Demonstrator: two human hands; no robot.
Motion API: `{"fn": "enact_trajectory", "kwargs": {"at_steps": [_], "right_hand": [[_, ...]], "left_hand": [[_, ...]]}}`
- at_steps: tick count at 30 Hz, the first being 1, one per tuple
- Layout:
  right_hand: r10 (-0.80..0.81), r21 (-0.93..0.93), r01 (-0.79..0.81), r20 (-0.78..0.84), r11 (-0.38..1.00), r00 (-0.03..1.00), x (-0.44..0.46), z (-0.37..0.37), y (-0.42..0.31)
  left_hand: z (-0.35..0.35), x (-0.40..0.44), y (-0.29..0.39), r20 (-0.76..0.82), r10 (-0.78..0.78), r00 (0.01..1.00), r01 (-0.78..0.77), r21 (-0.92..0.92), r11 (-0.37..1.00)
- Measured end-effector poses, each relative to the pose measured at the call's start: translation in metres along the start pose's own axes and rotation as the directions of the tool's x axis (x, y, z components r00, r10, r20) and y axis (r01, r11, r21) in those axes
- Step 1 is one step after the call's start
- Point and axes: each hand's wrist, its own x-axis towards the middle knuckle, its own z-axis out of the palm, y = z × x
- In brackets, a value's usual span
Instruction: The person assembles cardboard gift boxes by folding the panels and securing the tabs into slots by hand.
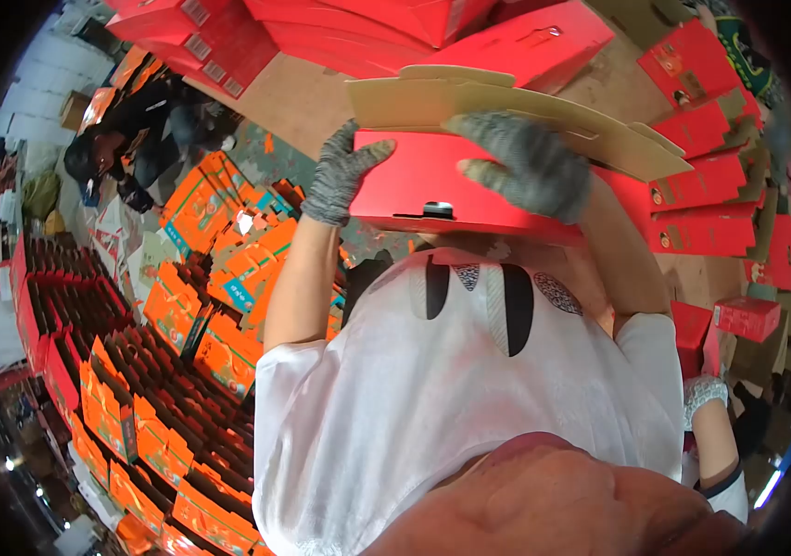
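Observation:
A red cardboard box (404, 176) is in front of my chest, with a small dark slot near its lower edge. Its brown-lined lid flap (432, 100) stands raised along the far side. My left hand (335, 178), in a grey knit glove, grips the box's left end with the thumb on the red face. Over the right part of the box is my right hand (534, 169), gloved the same way and slightly blurred. Its thumb and fingers are spread apart near the flap's base; whether they touch the box I cannot tell.
Red boxes (358, 37) are piled beyond the worktable (293, 102). More red cartons (701, 181) stand in a row on the right. Orange cartons (173, 435) fill the left side. A crouching person (145, 139) is at upper left; another person's gloved hand (706, 394) is at lower right.

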Motion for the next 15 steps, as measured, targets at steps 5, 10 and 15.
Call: {"fn": "enact_trajectory", "kwargs": {"at_steps": [5,10,15], "right_hand": [[0.017,-0.092,-0.011,0.063,0.996,0.998,0.034,0.058,-0.021],[0.221,-0.144,-0.206,0.095,0.968,0.971,0.046,0.06,-0.031],[0.14,-0.173,-0.134,0.026,0.976,0.99,0.047,0.058,-0.029]], "left_hand": [[0.0,-0.004,-0.001,-0.007,-0.02,1.0,0.02,-0.009,1.0],[0.001,-0.007,-0.002,-0.037,0.022,0.999,-0.022,0.007,1.0],[0.011,-0.017,0.003,-0.042,-0.02,0.999,0.02,0.001,1.0]]}}
